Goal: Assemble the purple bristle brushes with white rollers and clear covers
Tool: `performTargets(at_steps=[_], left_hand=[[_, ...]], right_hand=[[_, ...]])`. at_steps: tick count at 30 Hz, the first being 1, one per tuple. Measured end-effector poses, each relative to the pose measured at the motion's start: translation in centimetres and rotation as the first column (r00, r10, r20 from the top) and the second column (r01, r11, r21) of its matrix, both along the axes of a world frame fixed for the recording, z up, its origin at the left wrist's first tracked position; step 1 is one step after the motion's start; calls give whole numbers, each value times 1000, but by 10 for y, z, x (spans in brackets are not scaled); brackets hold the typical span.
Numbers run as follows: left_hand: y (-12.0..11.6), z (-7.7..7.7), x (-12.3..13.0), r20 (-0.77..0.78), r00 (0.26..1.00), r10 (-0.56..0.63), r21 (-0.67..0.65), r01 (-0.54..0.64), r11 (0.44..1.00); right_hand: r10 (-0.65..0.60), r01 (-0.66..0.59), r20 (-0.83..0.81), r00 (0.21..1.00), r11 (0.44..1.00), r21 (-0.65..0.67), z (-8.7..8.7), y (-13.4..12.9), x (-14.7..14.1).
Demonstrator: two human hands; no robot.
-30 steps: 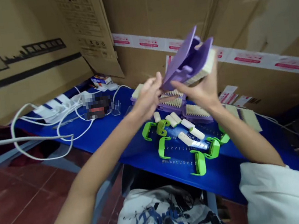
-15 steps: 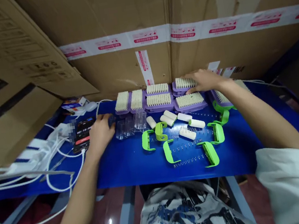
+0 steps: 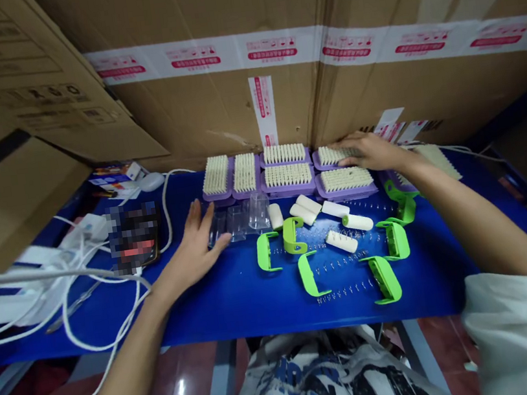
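At the left end of the worktop (image 3: 225,307), cables (image 3: 33,273) trail beside a phone (image 3: 136,238), probably put there to charge. The left hand (image 3: 196,246) is open, fingers spread and seemingly gripping nothing, its fingertips beside the clear covers (image 3: 236,222). From mid-worktop rightward, purple brushes (image 3: 288,175) line the back edge, bristles up, likely so they rest steadily on their backs. Nearer the front edge lie white rollers (image 3: 341,241) and, around them, green clips (image 3: 307,276), perhaps spread so each can be picked singly. The right hand (image 3: 369,150) reaches to the back edge, fingers bent over the rear right brush (image 3: 326,156); whether it grips is hard to tell. Past its wrist, near the back right corner, lies a pale pad (image 3: 440,163).
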State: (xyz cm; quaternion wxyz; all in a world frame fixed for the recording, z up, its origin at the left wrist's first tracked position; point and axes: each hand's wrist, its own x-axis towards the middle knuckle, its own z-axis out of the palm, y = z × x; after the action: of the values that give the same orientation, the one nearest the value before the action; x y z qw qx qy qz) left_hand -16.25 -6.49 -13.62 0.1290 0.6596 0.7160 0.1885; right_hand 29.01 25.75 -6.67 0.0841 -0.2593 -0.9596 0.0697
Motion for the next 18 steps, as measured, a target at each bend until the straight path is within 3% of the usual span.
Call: performTargets(at_steps=[4,7,10,15,18], left_hand=[[1,-3,-3,-8,998,-67,2,67,998],[7,-7,-7,29,999,-13,82,11,997],[11,-10,-6,44,999,27,123,-32,992],[15,-4,-5,85,996,26,156,-39,987],[38,9,-11,245,962,120,214,-175,961]], right_hand=[[-64,71,-110,992,996,60,-1,-40,12],[-66,70,-33,997,985,157,4,-84,23],[-191,178,38,981,959,221,-1,-114,25],[-368,356,11,930,906,229,-18,-123,20],[-390,383,-20,920,891,242,-22,-122,21]])
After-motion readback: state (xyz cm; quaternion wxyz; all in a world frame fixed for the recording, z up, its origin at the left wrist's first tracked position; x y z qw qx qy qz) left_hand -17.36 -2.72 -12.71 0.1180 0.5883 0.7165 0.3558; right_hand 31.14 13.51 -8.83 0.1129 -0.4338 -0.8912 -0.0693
